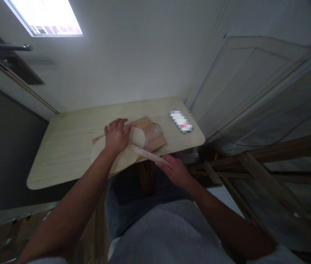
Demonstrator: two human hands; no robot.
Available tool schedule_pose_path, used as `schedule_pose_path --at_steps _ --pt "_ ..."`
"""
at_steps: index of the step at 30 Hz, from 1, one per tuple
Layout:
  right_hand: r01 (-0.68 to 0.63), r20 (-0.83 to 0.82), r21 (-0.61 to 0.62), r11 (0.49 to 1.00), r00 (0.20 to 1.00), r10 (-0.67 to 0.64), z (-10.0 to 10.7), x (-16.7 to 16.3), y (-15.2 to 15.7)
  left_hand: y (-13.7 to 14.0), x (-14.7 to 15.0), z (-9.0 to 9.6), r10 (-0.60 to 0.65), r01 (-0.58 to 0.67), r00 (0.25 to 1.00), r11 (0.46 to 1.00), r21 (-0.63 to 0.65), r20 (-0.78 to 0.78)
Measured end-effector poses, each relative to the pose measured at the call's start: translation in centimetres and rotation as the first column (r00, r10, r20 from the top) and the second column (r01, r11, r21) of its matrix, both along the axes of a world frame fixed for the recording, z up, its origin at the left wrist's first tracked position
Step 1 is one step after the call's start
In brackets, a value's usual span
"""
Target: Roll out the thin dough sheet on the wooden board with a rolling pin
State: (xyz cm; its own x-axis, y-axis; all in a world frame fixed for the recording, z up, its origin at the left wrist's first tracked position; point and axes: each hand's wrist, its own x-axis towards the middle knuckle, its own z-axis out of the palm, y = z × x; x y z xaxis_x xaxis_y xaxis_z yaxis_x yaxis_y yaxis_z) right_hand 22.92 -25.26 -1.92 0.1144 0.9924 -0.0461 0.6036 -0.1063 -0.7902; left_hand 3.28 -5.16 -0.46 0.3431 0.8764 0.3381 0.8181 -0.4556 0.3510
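Observation:
A thin, pale sheet of dough [125, 158] lies over a wooden cutting board [154, 137] and extends past the board's left side. My left hand [116, 136] rests on the dough with its fingers apart, palm down. From the right, my right hand [173, 168] grips one end of a light wooden rolling pin [147, 154]. The pin slants across the dough at the board's near edge, its far end close to the thumb side of my left hand. Whether that end touches the left hand is hard to see.
A metal ring [158, 127] sits at the board's right end. On the right of the pale tabletop [61, 146] lies a blurred-out white object [181, 121]. Behind stands a white door with a metal handle [6, 47]. Wooden beams [271, 179] are at lower right.

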Motion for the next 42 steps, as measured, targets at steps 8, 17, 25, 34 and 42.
schedule_pose_path --at_steps 8,17,25,34,42 --pt "-0.065 0.003 -0.050 0.997 0.998 0.065 -0.6 -1.3 -1.1 -3.1 -3.5 -1.1 -0.074 0.071 0.996 0.996 -0.062 -0.053" --pt "0.032 0.013 -0.056 0.998 0.999 -0.032 -0.4 -0.1 -0.5 -1.7 -0.7 -1.0 -0.057 0.054 0.988 0.998 -0.024 -0.141" --pt "0.100 -0.037 0.022 0.995 0.994 -0.099 -0.8 1.0 0.3 0.0 1.4 -0.7 -0.045 0.041 0.991 0.998 -0.040 -0.126" --pt "0.170 -0.014 -0.020 0.985 0.985 -0.171 -0.8 1.8 1.5 1.4 2.9 -0.9 -0.036 0.023 0.993 0.993 -0.113 -0.111" --pt "0.032 0.047 -0.027 0.999 0.998 -0.031 -0.6 1.2 0.9 2.1 2.1 -0.8 0.019 -0.017 0.999 0.998 -0.057 0.033"
